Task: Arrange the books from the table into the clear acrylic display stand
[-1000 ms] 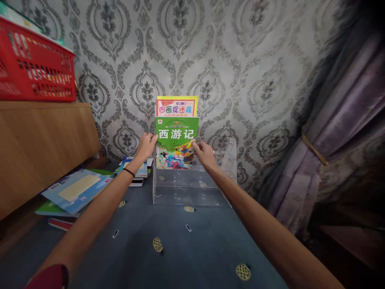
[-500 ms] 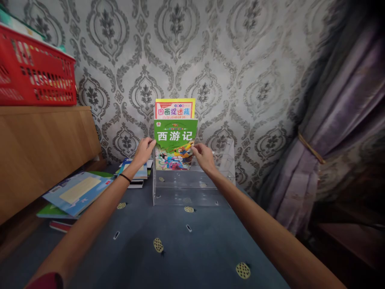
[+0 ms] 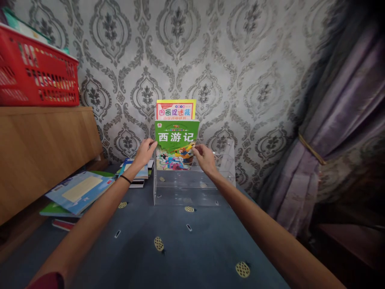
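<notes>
A green picture book (image 3: pixel 177 150) with white Chinese title characters stands in a clear acrylic book rack (image 3: pixel 180 196), in front of a second book with a yellow and pink cover (image 3: pixel 192 105). My left hand (image 3: pixel 146 151) is closed at the green book's left edge, beside the rack's side wall. On the other side, my right hand (image 3: pixel 205 157) pinches the book's right edge between thumb and fingers. The lower part of the yellow and pink book is hidden behind the green one. The rack's lower front tiers show only see-through plastic.
Loose books (image 3: pixel 81 192) lie at the left, with another small stack (image 3: pixel 136 172) beside the rack. A red plastic basket (image 3: pixel 54 74) sits on a wooden cabinet (image 3: pixel 48 156). A dark blue cloth with pineapples (image 3: pixel 135 257) covers the surface. A purple curtain (image 3: pixel 327 120) hangs right.
The view has shifted slightly. Both hands stay at the green book's edges, and the book has barely moved.
</notes>
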Motion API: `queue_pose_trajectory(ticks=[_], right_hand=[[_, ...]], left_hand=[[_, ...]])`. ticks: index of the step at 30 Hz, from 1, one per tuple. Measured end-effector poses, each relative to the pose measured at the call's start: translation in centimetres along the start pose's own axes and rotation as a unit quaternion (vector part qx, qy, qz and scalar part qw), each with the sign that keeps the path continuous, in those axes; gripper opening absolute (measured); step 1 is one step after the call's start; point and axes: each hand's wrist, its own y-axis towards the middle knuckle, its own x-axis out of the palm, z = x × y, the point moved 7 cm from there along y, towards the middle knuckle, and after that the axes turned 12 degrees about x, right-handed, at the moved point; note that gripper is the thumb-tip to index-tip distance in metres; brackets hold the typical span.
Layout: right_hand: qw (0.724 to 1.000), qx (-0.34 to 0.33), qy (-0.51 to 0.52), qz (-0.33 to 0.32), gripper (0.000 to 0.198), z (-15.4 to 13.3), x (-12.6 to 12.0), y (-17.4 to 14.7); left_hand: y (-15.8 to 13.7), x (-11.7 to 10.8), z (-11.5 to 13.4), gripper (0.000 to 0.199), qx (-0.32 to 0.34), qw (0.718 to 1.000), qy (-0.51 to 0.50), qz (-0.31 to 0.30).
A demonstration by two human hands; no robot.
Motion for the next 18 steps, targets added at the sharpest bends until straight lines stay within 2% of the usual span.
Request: queue_pose_trajectory(ticks=[9,18], right_hand=[[1.000,-0.006,0.006,-0.006,0.047,0.10,-0.06,-0.37],[1.000,-0.012,0.010,-0.006,0.052,0.15,-0.06,-0.71]], left_hand=[[-0.12,0.19,-0.12,0.018,-0.001,1.000,-0.003,0.004],[-0.43,0.28,0.24,0.022,-0.008,1.000,-0.014,-0.020]])
